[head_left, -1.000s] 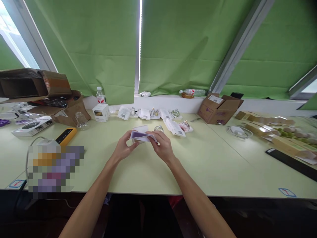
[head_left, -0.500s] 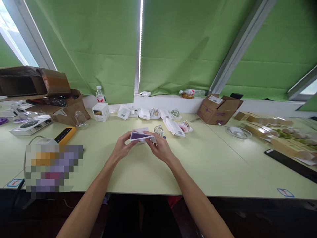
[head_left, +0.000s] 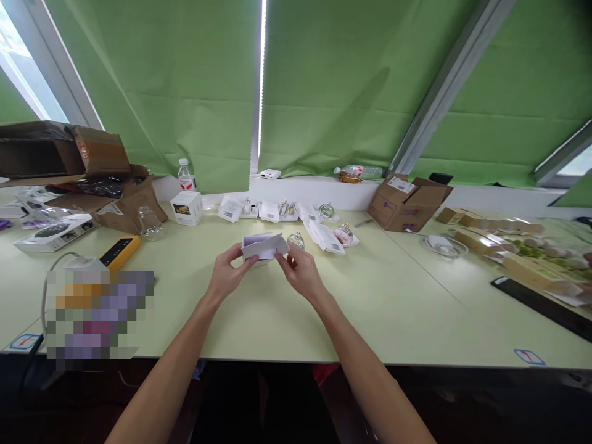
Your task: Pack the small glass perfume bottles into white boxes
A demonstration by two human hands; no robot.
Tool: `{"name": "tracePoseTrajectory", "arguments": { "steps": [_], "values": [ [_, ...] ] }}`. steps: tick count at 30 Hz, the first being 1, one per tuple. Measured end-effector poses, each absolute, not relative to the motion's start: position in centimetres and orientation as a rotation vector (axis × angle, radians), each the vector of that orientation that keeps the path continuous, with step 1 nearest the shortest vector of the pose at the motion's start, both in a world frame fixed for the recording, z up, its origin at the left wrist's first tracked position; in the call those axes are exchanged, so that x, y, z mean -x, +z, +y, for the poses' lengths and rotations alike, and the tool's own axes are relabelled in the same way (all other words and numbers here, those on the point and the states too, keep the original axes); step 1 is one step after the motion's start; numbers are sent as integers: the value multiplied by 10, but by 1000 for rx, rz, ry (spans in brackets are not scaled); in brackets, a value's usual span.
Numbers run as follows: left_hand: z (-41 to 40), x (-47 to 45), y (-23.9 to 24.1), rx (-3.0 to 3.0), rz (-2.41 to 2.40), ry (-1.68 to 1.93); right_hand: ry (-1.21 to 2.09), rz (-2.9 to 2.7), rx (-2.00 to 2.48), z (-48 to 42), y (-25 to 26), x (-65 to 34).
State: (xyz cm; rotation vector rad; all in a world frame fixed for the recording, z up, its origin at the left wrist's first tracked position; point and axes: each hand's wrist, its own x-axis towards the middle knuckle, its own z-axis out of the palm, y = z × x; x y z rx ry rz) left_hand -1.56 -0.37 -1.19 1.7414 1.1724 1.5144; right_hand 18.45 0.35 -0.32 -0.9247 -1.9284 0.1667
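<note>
Between my hands, above the table [head_left: 259, 320], is a small white cardboard box [head_left: 264, 246] with a lilac tint and a raised flap at its top. My left hand [head_left: 226, 271] grips its left side, thumb on the front. At the right end, my right hand [head_left: 303, 272] pinches the flap with thumb and fingers. Just behind my right fingers stands a round glass perfume bottle [head_left: 296, 240], partly covered by them. Farther back lie white barcoded packages [head_left: 329, 238], beside a pinkish round bottle [head_left: 343, 234] and a greenish one [head_left: 326, 211].
On the left are a yellow-black power strip [head_left: 121, 251], a clear jar [head_left: 148, 223], a white cube box [head_left: 187, 208] and open brown cartons [head_left: 106, 151]. To the right stand a brown box [head_left: 402, 206], a coiled white cable [head_left: 443, 246] and a long black bar [head_left: 539, 305].
The box has tipped so its white flap faces me, where its lilac inside showed before. My right fingers have shifted along the flap at its right end.
</note>
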Motion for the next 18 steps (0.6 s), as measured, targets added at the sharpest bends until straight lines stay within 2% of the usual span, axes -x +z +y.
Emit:
{"name": "tracePoseTrajectory", "arguments": {
  "steps": [9,18],
  "values": [
    [-7,19,-6,-1875,1056,1400,188,-1922,994,5,-11,-185],
    [-6,22,-6,-1842,973,1296,163,-1918,848,5,-5,-186]
  ]
}}
